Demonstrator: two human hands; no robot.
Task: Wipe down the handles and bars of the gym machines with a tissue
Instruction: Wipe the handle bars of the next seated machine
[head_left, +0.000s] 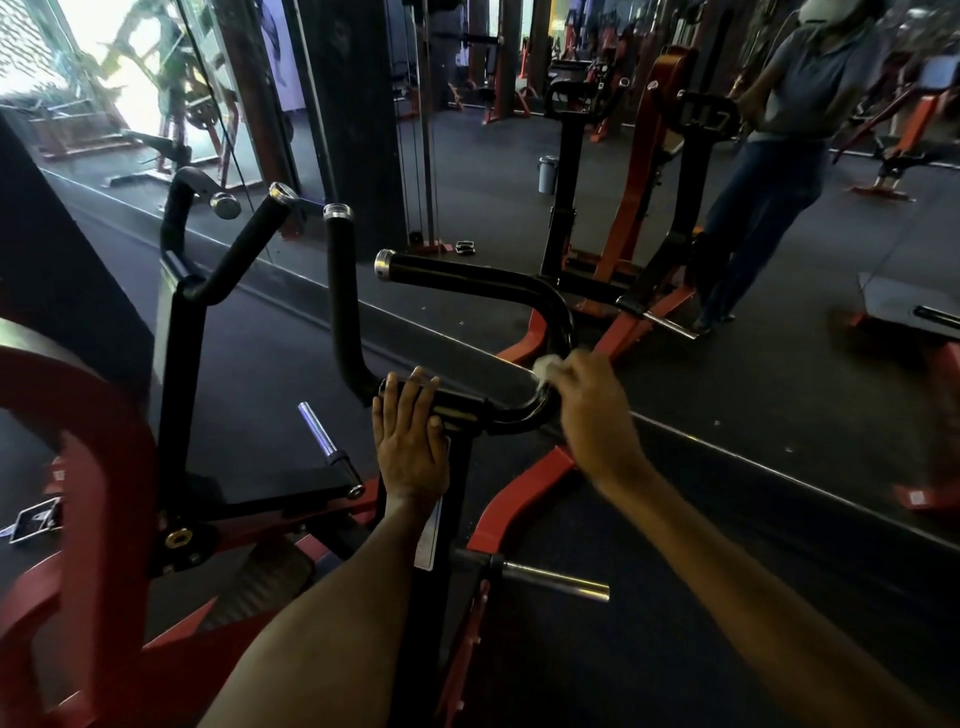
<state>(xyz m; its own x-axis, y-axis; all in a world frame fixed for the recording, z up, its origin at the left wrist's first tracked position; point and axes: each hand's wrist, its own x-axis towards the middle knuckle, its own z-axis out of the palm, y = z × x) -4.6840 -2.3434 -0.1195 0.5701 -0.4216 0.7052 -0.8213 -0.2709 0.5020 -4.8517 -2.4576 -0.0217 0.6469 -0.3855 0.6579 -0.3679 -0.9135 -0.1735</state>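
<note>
Item: black handle bar of red-framed gym machine, before wall mirror.
Left hand: laid flat on bar's near straight section, fingers straight, draped over top, gripping nothing.
Right hand: blurred; fingers curled round white tissue, pressing it against bar's curved bend.
Tissue location: at bend, right of left hand, partly hidden under fingers.
Nearby: chrome weight peg below bar; second chrome peg left of left hand.
</note>
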